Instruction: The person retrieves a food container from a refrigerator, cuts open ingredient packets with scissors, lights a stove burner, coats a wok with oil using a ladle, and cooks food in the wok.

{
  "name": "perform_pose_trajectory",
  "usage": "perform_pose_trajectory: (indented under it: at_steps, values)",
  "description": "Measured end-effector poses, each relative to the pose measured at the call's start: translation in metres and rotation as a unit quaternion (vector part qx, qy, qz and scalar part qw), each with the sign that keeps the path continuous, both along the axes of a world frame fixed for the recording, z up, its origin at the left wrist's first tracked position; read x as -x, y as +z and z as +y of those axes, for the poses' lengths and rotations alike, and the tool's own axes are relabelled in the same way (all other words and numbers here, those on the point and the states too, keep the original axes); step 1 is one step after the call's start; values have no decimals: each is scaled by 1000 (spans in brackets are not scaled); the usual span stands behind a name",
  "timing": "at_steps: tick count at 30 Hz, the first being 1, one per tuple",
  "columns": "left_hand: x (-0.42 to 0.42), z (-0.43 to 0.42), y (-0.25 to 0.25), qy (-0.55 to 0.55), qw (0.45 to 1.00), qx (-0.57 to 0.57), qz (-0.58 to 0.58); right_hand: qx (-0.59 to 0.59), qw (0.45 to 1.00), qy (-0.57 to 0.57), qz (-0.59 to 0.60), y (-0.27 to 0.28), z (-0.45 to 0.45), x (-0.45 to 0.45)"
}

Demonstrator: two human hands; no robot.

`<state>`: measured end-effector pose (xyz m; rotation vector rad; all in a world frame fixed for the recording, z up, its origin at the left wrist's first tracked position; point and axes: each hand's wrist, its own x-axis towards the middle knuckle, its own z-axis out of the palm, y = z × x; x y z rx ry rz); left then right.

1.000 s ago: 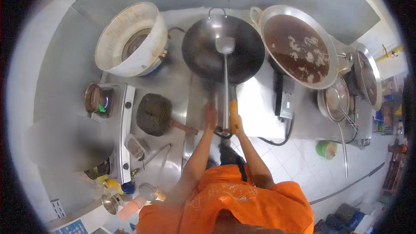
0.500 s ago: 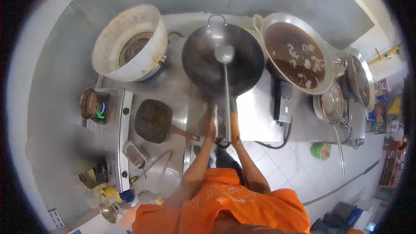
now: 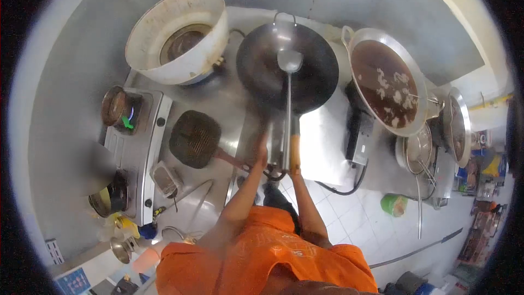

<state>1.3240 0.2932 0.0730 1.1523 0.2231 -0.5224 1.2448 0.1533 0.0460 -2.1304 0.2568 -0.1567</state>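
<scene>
A large dark wok (image 3: 314, 71) sits at the back middle of the counter. A long-handled metal ladle (image 3: 290, 61) lies in it, its handle running towards the person. A yellowish handle extends from the wok's near side. My right hand (image 3: 295, 165) is at its lower end, fingers partly hidden behind it. Left of the ladle's handle, my left hand (image 3: 262, 155) points forward at the counter's front, fingers blurred but seemingly stretched out, with nothing visible in it. A dark grill pan (image 3: 195, 139) rests to the left, its handle end near my left wrist.
At the back left stands a deep whitish ring-shaped vessel (image 3: 142, 35). A gas stove (image 3: 139, 158) with a lit burner is at the left. Back right, a wide pan of brown liquid (image 3: 382, 71) stands near a strainer (image 3: 419, 147) and another pan (image 3: 464, 131). A green container (image 3: 388, 204) is below.
The view has shifted and turned slightly, so the pans on the right appear lower. My hands stay near the wok's handle. The ladle remains in the wok.
</scene>
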Motion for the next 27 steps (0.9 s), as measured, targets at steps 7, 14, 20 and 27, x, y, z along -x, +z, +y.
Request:
perform_pose_trajectory:
  at_steps: [7,14,20,27]
  values:
    - [-3,39,31,-95,914,-352,-178,121,991,-4,53,101,-26,2]
    - [121,161,97,-25,945,-325,-34,-97,983,153,-10,69,-84,103]
    - [288,244,58,192,947,-250,62,-573,736,155,325,-2,-105,145]
    - [471,257,-42,128,842,-515,99,-109,871,441,187,54,29,81]
